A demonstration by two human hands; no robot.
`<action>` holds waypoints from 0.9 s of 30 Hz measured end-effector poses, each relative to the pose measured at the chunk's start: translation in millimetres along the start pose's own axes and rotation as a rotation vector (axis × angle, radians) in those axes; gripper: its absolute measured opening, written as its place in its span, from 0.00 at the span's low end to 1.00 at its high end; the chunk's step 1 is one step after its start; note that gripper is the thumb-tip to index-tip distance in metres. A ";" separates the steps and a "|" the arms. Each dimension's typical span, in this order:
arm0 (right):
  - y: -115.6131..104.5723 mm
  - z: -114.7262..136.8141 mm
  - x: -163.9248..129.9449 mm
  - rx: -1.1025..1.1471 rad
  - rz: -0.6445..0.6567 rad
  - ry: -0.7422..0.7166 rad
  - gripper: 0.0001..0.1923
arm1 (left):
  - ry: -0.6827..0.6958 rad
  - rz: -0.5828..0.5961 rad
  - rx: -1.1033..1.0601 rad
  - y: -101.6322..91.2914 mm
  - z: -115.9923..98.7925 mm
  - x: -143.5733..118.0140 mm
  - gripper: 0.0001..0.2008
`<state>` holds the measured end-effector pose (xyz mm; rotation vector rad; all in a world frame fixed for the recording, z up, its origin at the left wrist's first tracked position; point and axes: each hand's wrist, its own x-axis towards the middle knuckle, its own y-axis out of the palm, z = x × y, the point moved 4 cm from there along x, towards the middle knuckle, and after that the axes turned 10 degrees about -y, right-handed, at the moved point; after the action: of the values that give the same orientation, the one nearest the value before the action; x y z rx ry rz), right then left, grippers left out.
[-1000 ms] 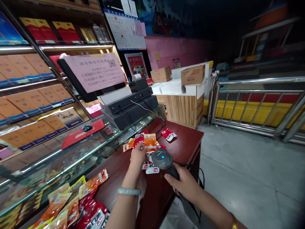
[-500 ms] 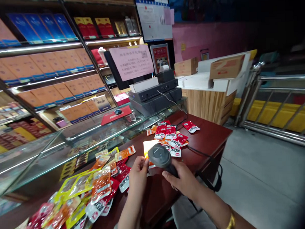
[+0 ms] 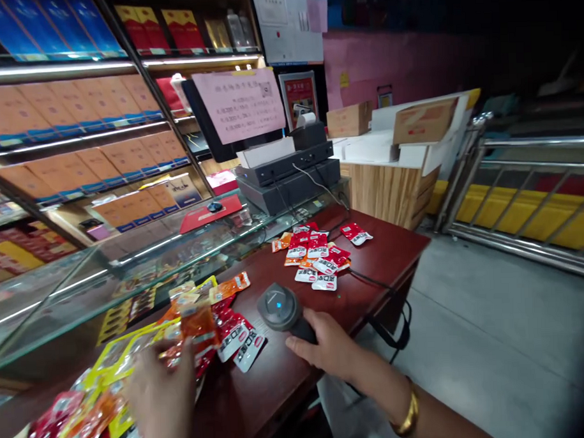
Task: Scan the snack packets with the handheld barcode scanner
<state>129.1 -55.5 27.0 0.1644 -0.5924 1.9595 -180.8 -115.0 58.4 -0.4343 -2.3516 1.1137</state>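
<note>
My right hand [image 3: 325, 345] is closed around the handle of a dark grey handheld barcode scanner [image 3: 278, 309], held above the brown table. A small blue light shows on its head. Over the heap at the left is my left hand [image 3: 161, 389], smeared by motion. Its fingertips are at the packets, beside an orange snack packet [image 3: 199, 329]; whether they grip one cannot be made out. Red and white snack packets [image 3: 248, 349] lie at the heap's right edge, near yellow-edged packets [image 3: 115, 359]. Beyond the scanner is a smaller pile of red snack packets [image 3: 316, 247].
A glass display counter [image 3: 144, 256] borders the brown table [image 3: 370, 254]. On it stand a monitor with a pink notice [image 3: 240, 106] and a dark cash drawer [image 3: 291, 187]. A black cable [image 3: 371, 280] crosses the table's right side. Steel railings [image 3: 522, 236] stand at the right.
My left hand has left the packet it held under the scanner and moved left to the heap. The scanner's bright light on that packet is gone. The whole view has shifted slightly.
</note>
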 end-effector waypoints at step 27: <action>-118.4 -46.6 -56.6 -0.050 -0.338 0.173 0.17 | 0.751 0.404 0.337 162.7 -258.3 -146.2 0.16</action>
<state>265.6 -38.8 5.0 0.0581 -0.4657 1.6115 96.3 76.8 26.7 -1.0213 -1.4287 1.2128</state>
